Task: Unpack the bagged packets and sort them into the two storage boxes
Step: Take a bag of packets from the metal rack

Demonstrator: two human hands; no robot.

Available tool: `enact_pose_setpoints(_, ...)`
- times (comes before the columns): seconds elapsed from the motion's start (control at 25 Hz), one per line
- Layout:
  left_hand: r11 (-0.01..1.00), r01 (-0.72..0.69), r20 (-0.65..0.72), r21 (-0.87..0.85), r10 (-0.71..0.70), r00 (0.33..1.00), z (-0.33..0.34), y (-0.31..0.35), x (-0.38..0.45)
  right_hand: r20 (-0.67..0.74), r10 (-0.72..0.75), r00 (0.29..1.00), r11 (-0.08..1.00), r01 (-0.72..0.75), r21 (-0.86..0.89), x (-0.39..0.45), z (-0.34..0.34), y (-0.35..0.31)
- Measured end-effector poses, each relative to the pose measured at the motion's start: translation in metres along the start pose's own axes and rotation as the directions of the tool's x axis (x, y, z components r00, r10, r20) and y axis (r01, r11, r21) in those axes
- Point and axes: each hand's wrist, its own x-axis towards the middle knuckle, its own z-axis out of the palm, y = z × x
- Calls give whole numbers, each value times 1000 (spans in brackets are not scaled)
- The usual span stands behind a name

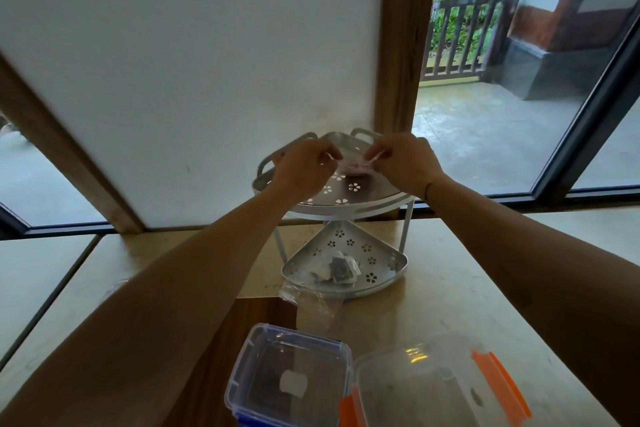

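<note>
Fingers: both sets are pinching shut on a small clear bag, one at each top corner, and holding it stretched between them.
Left hand (304,168): it is gripping the bag's left edge above the upper tier, knuckles toward the camera.
Right hand (405,163): it is gripping the bag's right edge; a thin dark band is showing at the wrist.
Small clear bag (351,166): it is hanging between the hands over the top shelf; something pinkish and blurred is showing inside, and no print can be read.
Two-tier corner rack (381,204): it is standing on the table against the wall, its white shelves punched with flower-shaped holes.
Lower-shelf packets (337,269): a few small dark and white packets are lying in the lower tier; any labels are too small to read.
Empty clear bag (311,302): it is lying crumpled on the table just in front of the rack.
Blue-clipped box (289,381): it is sitting open near the camera, holding a small white piece and something dark.
Orange-clipped box (436,388): it is sitting just right of the blue one; its contents are unclear.
Writing: none is legible anywhere.
</note>
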Motion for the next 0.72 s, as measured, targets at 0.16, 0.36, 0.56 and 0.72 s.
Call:
enact_pose_setpoints(0.16,999,-48,-182,4,48,982,-25,17,-16,-96,-84,992,992,93,87,-17,-23,-18)
enact_pose_setpoints(0.36,998,-55,-279,-24,46,959,-66,42,-63,-131,-202,971,967,219,132,-62,-52,-49)
enact_pose_setpoints(0.56,992,-59,-260,-109,29,965,-97,56,-132,-172,-291,941,951,305,59,-129,-57,-78)
enact_pose_setpoints(0.72,976,-17,-195,-219,-26,981,-105,49,-199,-184,-338,923,936,350,32,-185,-35,-91)
